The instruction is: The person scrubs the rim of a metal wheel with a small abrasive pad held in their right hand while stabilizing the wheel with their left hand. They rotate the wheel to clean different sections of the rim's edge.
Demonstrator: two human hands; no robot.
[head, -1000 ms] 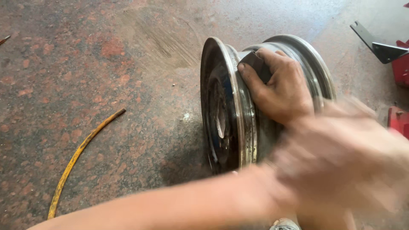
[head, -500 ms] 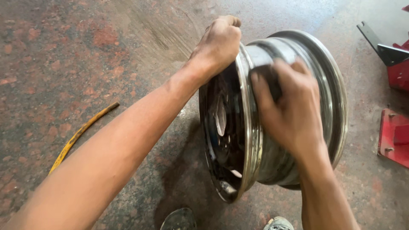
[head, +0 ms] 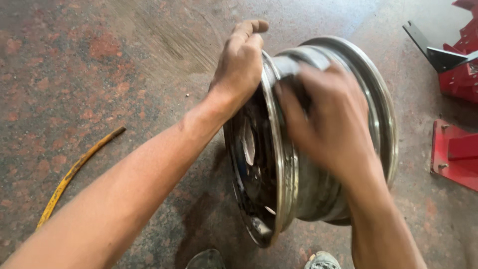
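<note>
Standing on edge on the floor (head: 99, 74), the rim (head: 298, 199) is clamped at its top lip by the left hand (head: 241, 65). Just beside that grip, the right hand (head: 328, 124) presses flat on the barrel, blurred; whether it holds something I cannot tell. Well left lies a yellow strip (head: 74, 172).

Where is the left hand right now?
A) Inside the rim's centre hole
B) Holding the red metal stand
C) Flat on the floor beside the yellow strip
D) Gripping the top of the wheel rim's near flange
D: the left hand curls over the upper edge of the steel wheel rim, which stands upright on the floor, while the right hand presses on the rim's barrel.
</note>
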